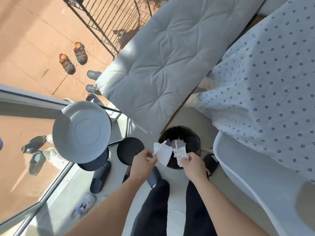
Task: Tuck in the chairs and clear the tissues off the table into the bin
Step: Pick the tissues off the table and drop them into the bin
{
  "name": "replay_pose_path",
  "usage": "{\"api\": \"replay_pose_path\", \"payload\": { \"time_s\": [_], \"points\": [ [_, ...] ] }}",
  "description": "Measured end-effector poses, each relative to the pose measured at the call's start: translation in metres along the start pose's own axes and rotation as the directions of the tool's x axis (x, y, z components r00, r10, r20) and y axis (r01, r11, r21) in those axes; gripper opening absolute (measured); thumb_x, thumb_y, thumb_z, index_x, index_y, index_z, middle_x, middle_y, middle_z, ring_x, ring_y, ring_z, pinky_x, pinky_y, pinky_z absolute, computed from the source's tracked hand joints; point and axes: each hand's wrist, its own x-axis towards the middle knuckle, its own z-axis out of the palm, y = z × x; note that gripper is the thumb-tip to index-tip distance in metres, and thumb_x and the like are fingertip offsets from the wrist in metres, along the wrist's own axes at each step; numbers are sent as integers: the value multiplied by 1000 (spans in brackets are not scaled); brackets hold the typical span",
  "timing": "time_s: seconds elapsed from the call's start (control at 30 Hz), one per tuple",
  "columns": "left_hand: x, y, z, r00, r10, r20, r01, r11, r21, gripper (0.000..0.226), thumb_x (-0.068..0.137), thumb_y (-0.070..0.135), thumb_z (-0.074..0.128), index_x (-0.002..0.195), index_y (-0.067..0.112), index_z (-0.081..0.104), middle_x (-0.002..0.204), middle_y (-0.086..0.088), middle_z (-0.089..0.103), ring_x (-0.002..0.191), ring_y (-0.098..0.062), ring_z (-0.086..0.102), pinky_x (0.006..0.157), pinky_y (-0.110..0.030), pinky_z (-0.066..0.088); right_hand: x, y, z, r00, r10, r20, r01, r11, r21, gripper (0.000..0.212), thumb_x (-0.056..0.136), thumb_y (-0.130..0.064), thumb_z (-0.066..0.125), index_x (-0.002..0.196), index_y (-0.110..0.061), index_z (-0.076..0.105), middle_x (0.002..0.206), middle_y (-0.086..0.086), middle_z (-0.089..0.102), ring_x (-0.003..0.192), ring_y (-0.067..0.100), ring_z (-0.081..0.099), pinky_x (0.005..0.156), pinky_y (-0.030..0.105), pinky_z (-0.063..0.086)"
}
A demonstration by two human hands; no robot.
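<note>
A round black bin (192,138) with a dark liner stands on the pale floor in front of my feet, with white tissue scraps inside it. My left hand (143,161) pinches a flat white tissue (162,153) over the bin's near rim. My right hand (194,165) grips a crumpled white tissue (180,155) over the same rim. A white chair (252,181) sits at the right, beside the table under a blue-flowered white cloth (265,86).
A grey cushioned mattress (158,65) leans behind the bin. A lamp with a grey round shade (81,132) and black base (130,150) stands left of the bin. Dark slippers (100,178) lie on the floor. Shoes sit outside the glass door.
</note>
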Motion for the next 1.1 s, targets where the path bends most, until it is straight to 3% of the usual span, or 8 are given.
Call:
{"api": "replay_pose_path", "payload": {
  "time_s": [0.17,0.3,0.47,0.57,0.63,0.77,1.0,1.1],
  "points": [
    [32,-33,23,998,-4,60,2,999,40,12,96,35,68,92,24,69,87,5,76,72,-12,69,70,-30,51,32,22,26,998,57,-28,-58,998,-27,10,98,-18,55,89,-13,57,79,-2,56,74,24,53,52,31,30],
    [49,-40,36,998,-1,68,-3,998,66,13,97,36,67,92,24,68,92,7,75,79,-20,76,76,-38,61,45,32,35,996,79,-48,-81,996,-40,10,98,-18,55,88,-16,52,76,-5,52,64,12,46,50,30,26],
    [62,-42,57,996,0,95,-7,997,72,15,96,40,66,91,26,68,92,8,75,78,-19,77,75,-42,64,60,43,40,994,90,-56,-93,995,-43,9,99,-18,56,104,-15,63,88,-2,62,69,9,51,51,27,29],
    [72,-43,72,992,-4,128,-7,997,83,14,97,40,66,96,27,71,95,9,77,83,-18,77,78,-44,65,65,48,39,997,60,-50,-63,996,-61,19,100,-21,59,117,-18,65,107,-3,67,85,16,56,54,21,32],
    [75,-41,79,980,-13,201,-10,994,113,22,99,38,68,116,26,73,110,10,78,92,-15,75,84,-38,62,69,53,40,999,19,-51,-22,997,-78,29,100,-22,62,129,-20,64,123,0,66,93,18,57,58,19,36],
    [77,-37,88,944,-66,324,-4,977,212,53,100,38,71,148,22,59,139,6,69,125,-18,66,96,-25,43,71,60,39,999,-15,-46,10,994,-113,48,100,-25,62,147,-21,54,144,6,55,118,24,62,85,29,46],
    [58,-18,66,957,-47,286,-32,964,263,46,102,34,64,146,20,61,138,6,72,125,-17,67,101,-26,46,47,41,23,998,-40,-44,37,996,-82,48,100,-29,61,147,-20,53,147,8,53,135,27,51,104,39,47],
    [29,5,40,962,-50,267,-12,975,224,43,100,34,62,140,20,65,131,4,74,117,-21,72,108,-40,56,19,14,1,997,-79,-25,76,993,-93,48,99,-30,62,145,-21,53,146,9,52,130,30,55,106,43,50]
  ]
}}
